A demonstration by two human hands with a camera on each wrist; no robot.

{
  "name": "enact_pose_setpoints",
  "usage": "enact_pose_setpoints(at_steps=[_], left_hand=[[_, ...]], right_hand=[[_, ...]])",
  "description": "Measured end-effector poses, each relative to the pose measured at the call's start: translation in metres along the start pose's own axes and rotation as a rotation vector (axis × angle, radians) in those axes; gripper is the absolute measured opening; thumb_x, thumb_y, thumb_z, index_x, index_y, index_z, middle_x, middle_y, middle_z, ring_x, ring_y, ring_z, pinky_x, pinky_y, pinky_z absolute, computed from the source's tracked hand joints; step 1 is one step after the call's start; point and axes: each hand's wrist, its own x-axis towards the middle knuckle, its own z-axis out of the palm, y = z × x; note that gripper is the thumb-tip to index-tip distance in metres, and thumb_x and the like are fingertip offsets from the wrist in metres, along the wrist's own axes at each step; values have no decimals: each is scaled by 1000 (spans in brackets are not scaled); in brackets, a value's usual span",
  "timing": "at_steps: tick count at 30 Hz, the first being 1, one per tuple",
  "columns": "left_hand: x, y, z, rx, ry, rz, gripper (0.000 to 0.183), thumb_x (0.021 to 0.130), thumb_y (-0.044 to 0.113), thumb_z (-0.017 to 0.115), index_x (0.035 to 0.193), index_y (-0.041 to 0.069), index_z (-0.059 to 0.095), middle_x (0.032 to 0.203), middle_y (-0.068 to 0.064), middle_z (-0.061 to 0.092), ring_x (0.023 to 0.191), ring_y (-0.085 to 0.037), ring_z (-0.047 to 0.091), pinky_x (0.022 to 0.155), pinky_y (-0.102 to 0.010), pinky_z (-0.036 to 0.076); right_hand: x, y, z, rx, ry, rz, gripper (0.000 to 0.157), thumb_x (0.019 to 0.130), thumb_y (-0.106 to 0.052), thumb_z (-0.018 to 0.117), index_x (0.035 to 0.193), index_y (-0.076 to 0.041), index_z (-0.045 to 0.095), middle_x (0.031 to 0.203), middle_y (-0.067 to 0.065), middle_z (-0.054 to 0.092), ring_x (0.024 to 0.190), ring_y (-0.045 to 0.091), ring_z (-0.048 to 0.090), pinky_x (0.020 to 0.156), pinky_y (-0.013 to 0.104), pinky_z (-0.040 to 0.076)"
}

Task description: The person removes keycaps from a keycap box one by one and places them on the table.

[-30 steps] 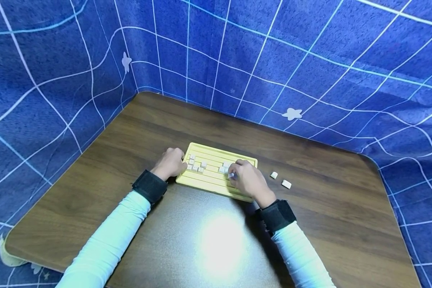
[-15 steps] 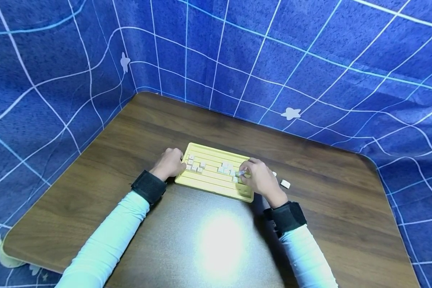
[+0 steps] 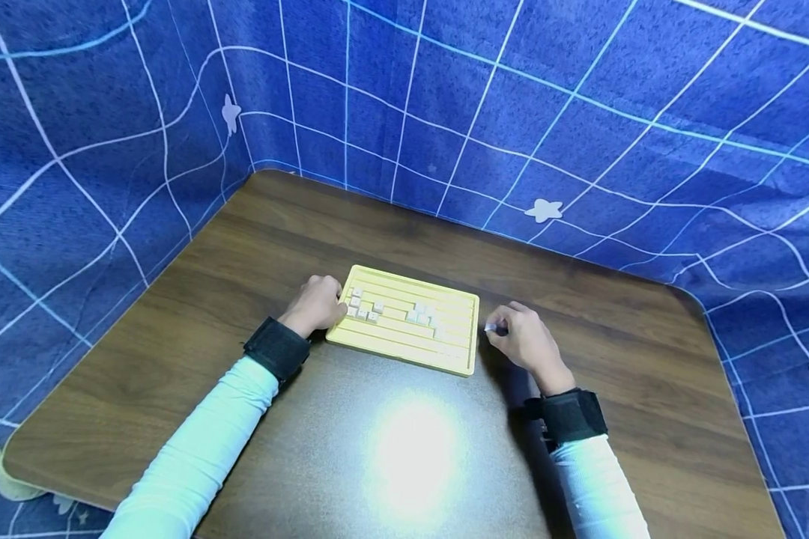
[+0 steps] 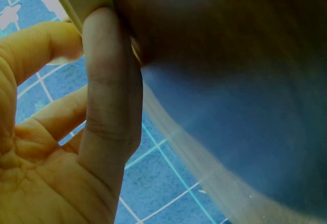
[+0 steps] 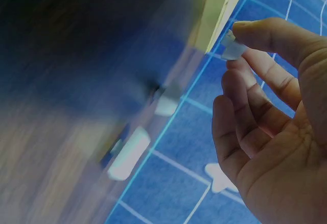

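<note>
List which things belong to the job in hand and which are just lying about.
Likely in the job:
yellow tray, held by the left hand
white pieces on it
pinched piece in the right hand
two loose pieces on the table

Seemingly just background:
blue patterned cloth
black wrist straps

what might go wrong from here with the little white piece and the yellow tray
The right hand pinches the small white piece, which might slip and drop. The left hand grips the yellow tray by its edge, so a sudden tug could shift the white tiles on it.
</note>
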Motion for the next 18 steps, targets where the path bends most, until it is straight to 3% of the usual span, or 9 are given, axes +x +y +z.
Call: enact_pose_setpoints(at_steps=[7,18], left_hand=[[0,-2,-1,8,7,10,15,84,13,57,82,1,65,81,-13,57,67,-25,50,57,-34,41],[-1,-1,-1,15,14,16,18,84,13,58,90,-1,66,87,-15,61,71,-26,52,62,-36,45]], right_hand=[[-7,11,-1,-1,-18,38,12,73,-9,73,83,-6,67,80,11,59,72,23,54,61,40,49],[-9,15,4,-24,-48,16,14,72,-7,74,84,-5,66,81,12,61,73,24,58,63,44,52]])
